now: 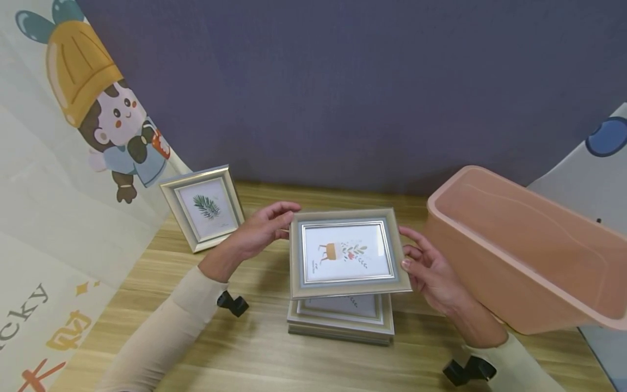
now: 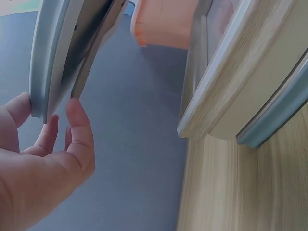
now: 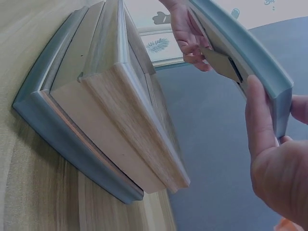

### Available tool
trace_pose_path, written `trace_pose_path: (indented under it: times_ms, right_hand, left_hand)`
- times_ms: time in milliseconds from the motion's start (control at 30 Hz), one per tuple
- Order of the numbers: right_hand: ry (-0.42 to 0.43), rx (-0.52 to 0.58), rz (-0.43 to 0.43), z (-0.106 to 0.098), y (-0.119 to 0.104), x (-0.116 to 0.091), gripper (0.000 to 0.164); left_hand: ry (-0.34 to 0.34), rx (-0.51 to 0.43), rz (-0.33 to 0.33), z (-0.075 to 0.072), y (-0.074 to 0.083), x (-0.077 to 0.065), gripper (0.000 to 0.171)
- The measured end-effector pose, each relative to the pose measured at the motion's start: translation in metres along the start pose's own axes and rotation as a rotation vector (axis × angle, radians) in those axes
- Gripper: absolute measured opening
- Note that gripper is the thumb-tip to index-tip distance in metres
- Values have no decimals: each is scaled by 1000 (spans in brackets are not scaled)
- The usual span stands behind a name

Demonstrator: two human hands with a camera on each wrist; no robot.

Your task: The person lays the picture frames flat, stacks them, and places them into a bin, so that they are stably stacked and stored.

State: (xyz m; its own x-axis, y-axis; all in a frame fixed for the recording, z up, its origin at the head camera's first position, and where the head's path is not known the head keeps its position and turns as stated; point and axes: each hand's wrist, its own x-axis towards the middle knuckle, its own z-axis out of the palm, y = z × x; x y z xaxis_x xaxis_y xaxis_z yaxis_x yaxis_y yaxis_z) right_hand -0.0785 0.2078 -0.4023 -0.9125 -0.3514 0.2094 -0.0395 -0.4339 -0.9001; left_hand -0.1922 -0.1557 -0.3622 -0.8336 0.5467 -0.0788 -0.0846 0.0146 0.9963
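Both hands hold a picture frame (image 1: 296, 256) level above a stack of frames, its print of a potted plant lying sideways. My left hand (image 1: 259, 228) grips its left edge, and in the left wrist view the fingers (image 2: 79, 125) curl under it. On the opposite edge, my right hand (image 1: 431, 272) pinches the border between thumb and fingers. A gap shows in the right wrist view between the held frame (image 3: 269, 72) and the stacked frames (image 3: 120, 120) below. The stack (image 1: 343, 326) lies flat on the wooden table, its top print partly hidden.
A frame with a green leaf print (image 1: 208, 209) stands propped up at the back left. To the right is a pink plastic bin (image 1: 490, 261). A dark blue-grey panel (image 1: 343, 98) rises behind the wooden table (image 1: 235, 354), with a cartoon-printed sheet (image 1: 59, 190) on the left.
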Motion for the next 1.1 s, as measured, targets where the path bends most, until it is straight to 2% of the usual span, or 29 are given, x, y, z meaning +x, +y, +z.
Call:
trace_pose_path:
  times_ms: [300,633,767,967,1100]
  right_hand:
    - [47,-75,29,-2,3,-5,60]
    - [97,-123,105,-3,4,-10,59]
    - [130,-193,175,-2,2,-11,59]
    - [173,-371,326,-2,2,-15,54]
    - [222,-440,384,1,4,-18,52]
  left_hand:
    - [11,30,-34,5,-1,3,36]
    - [84,14,-58,10,-6,7,31]
    - [103,23,-92,11,-8,8,30]
    - [111,47,-123,11,-13,12,32]
    - [124,58,-148,12,-19,17,35]
